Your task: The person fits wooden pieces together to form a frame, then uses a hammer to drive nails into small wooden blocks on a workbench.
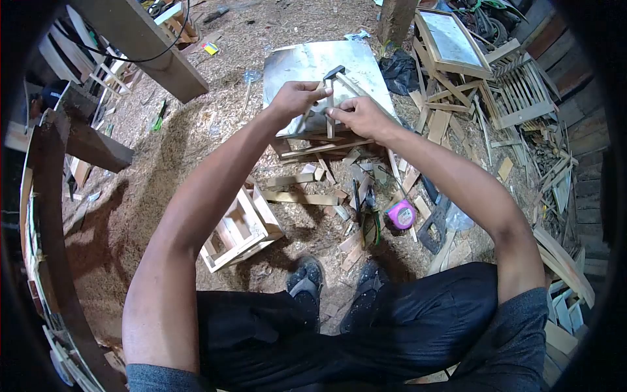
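Seated above a sawdust floor [196,130], a person's left hand [295,98] and right hand [358,116] each pinch thin wooden slats [330,125] over a metal sheet [307,62]; steady, even grips look key to keeping the pieces aligned.

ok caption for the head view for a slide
Left hand and right hand hold thin wooden sticks over a metal sheet

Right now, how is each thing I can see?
Left hand: shut on sticks.
Right hand: shut on sticks.
Sticks: held above the metal sheet.
Metal sheet: lying flat.
Crate: tipped over, empty.
Tape measure: lying among wood scraps.
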### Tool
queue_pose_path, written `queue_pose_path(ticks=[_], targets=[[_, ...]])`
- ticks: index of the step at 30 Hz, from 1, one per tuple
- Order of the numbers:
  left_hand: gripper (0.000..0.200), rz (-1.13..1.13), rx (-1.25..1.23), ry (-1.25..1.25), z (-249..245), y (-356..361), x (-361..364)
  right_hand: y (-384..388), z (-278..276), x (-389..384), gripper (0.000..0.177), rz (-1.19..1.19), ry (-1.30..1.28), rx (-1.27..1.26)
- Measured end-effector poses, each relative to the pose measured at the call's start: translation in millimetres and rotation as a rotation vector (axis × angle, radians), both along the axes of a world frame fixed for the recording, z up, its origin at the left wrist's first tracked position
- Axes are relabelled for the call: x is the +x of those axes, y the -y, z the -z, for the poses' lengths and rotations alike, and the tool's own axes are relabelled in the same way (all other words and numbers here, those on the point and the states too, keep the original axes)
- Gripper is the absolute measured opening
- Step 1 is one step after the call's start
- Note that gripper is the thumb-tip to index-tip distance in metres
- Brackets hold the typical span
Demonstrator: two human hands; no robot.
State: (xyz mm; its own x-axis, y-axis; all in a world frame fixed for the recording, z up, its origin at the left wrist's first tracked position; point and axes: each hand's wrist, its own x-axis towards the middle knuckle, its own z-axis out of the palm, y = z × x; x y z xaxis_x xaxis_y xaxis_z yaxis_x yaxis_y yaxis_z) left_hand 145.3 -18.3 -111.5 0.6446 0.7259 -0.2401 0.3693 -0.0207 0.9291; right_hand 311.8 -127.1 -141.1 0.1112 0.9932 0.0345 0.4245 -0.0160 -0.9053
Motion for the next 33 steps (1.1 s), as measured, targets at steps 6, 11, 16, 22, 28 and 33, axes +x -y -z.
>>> queue_pose_path(ticks=[6, 11, 16, 22, 28, 33], targets=[[0.035, 0.140, 0.485, -0.223, 27.4, -14.7, -4.0, -12.3, -8.5, 21.1, 0.036, -0.053, 0.452, -0.148], [0.029, 0.003, 0.650, -0.145, 41.3, -12.5, -2.4, -10.7, -16.1, 8.3, 0.031, -0.032, 0.539, -0.110], [0.029, 0.053, 0.542, -0.211, 29.5, -14.7, -5.0, -10.0, -24.8, 0.4, 0.024, -0.041, 0.661, 0.011], [0.031, 0.014, 0.441, -0.250, 22.0, -6.8, -8.8, -11.3, -20.8, 3.1, 0.023, -0.078, 0.687, 0.018], [0.029, 0.054, 0.604, -0.148, 25.9, -3.0, -9.9, -10.5, -22.2, 3.7, 0.024, -0.101, 0.684, 0.015], [0.027, 0.028, 0.673, -0.187, 22.8, 1.6, -3.1, -7.2, -23.6, 1.0, 0.027, -0.131, 0.767, 0.035]])
